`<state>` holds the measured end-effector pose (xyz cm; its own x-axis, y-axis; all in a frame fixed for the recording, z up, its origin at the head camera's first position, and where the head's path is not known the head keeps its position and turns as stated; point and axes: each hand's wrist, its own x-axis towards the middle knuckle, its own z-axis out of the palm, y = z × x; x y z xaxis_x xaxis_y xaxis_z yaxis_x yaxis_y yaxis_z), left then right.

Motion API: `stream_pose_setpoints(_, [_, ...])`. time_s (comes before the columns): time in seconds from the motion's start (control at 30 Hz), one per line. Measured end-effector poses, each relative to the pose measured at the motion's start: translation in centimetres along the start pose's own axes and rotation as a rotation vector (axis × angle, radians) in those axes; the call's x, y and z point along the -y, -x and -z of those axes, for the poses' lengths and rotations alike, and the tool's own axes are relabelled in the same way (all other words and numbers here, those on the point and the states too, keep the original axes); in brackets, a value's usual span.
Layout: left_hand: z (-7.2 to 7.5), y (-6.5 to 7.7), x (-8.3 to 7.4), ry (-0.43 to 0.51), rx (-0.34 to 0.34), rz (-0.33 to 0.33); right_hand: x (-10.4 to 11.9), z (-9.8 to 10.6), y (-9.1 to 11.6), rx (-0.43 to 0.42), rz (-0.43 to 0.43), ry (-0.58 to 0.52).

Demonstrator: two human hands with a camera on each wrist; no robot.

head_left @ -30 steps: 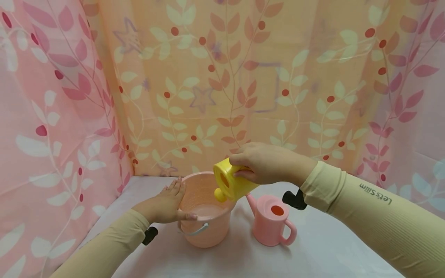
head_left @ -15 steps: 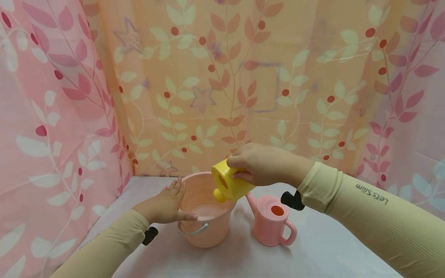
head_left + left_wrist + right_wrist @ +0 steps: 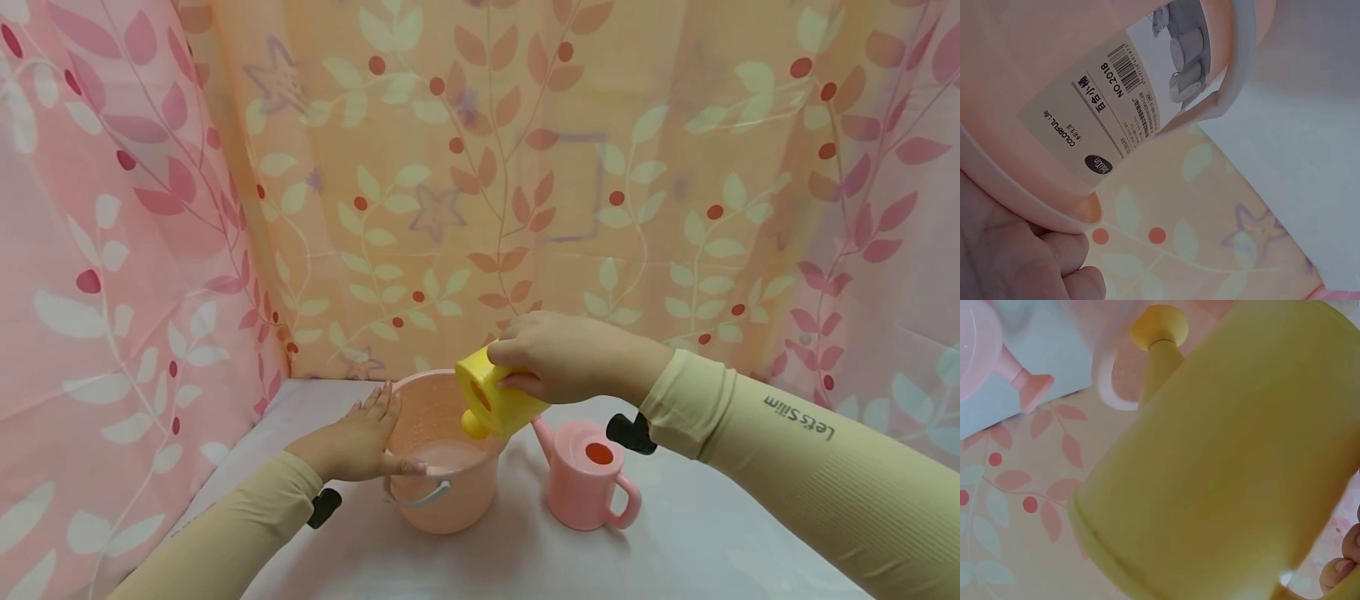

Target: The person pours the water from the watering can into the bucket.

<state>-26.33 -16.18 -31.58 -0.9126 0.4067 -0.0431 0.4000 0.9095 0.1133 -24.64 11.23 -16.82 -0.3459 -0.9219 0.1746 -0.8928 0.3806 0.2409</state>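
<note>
My right hand (image 3: 566,354) grips the handle of a yellow watering can (image 3: 510,408), holding it tipped above a peach bucket (image 3: 461,504). The can's round sprinkler head (image 3: 474,423) points down into the bucket. In the right wrist view the can's body (image 3: 1229,450) fills most of the picture, and curled fingers (image 3: 1338,575) show at its handle. On the bucket's left rim rests my left hand (image 3: 352,442), its fingers extended and its thumb along the front edge. No stream of water can be made out.
A pink watering can (image 3: 581,492) stands upright right of the bucket, its spout toward it. The bucket's pale handle (image 3: 427,497) hangs in front. Leaf-patterned curtains (image 3: 420,167) enclose the back and sides of the white tabletop (image 3: 675,533).
My right hand has shifted slightly left and down with the yellow watering can, which stays tipped over the bucket. The left hand and the pink can have kept their places.
</note>
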Motion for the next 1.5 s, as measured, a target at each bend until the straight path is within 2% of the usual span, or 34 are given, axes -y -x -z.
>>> stream_pose_setpoints(0.47, [0.2, 0.1, -0.2, 0.018, 0.003, 0.009, -0.2, -0.2, 0.1, 0.013, -0.009, -0.004])
stream_pose_setpoints(1.1, [0.2, 0.1, -0.1, 0.003, 0.002, -0.005, -0.3, 0.0, 0.6, -0.043, 0.002, -0.009])
stream_pose_setpoints(1.5, [0.1, 0.0, -0.1, -0.001, 0.003, 0.002, -0.6, -0.4, 1.9, -0.107, -0.077, -0.105])
